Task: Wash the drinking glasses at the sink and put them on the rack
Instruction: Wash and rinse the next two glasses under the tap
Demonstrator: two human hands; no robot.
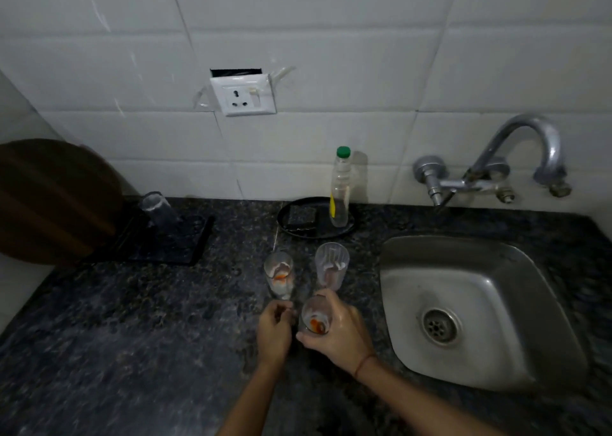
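Note:
Three dirty glasses stand on the dark granite counter left of the steel sink (470, 303). My right hand (341, 333) grips the nearest glass (316, 318), which has orange residue at its bottom. My left hand (274, 331) is curled beside it, its fingers closed at the base of a second stained glass (280, 275); whether it grips that glass is unclear. A third glass (332, 265) stands behind them. One glass (158, 208) rests upside down on the black rack (172, 240) at the left.
A black tray (298, 233) by the wall holds a dark sponge (301, 218) and a soap bottle (340, 190) with a green cap. The tap (516, 157) juts from the tiled wall above the sink. A brown round board (49, 200) leans behind the rack. A wall socket (243, 94) sits above.

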